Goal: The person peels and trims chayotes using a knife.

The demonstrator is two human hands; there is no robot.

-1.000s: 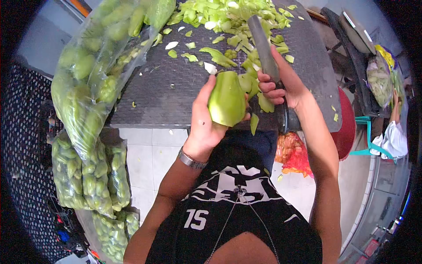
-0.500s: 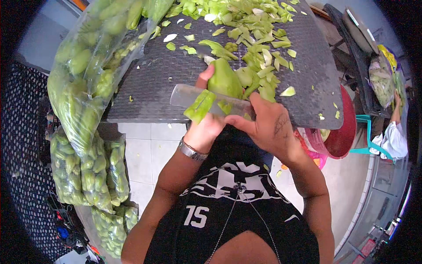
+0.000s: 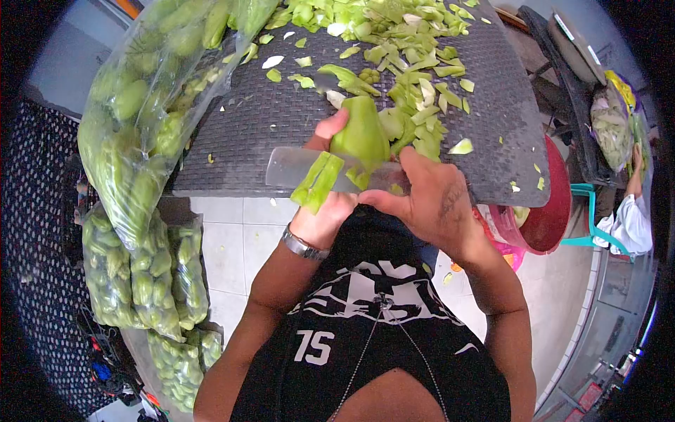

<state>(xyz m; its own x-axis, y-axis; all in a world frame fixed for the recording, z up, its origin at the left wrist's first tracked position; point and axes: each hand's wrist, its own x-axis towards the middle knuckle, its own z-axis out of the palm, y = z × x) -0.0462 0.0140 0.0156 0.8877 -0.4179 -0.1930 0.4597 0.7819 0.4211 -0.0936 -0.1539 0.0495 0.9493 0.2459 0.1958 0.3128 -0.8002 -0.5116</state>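
Note:
My left hand (image 3: pixel 336 205) is wrapped around a pale green chayote (image 3: pixel 361 130), its thumb along the chayote's left side; the lower fingers are largely hidden behind the blade. Closed on the handle end of a broad-bladed knife (image 3: pixel 283 167) is my right hand (image 3: pixel 434 200), its thumb pointing left along the blade. The blade lies across the near end of the chayote. A thick strip of green peel (image 3: pixel 320 181) clings to the flat of the blade, with smaller bits beside it.
Chayote peelings (image 3: pixel 415 77) are scattered across the dark woven-pattern table (image 3: pixel 246 151). A clear bag of chayotes (image 3: pixel 130 126) hangs over its left edge, above more filled bags (image 3: pixel 109 281) on the floor. A red tub (image 3: pixel 548 204) stands right. Another person's arm (image 3: pixel 635 176) shows far right.
The knife and the peel strip on it have moved slightly toward my body. The chayote has tilted a little in my left hand.

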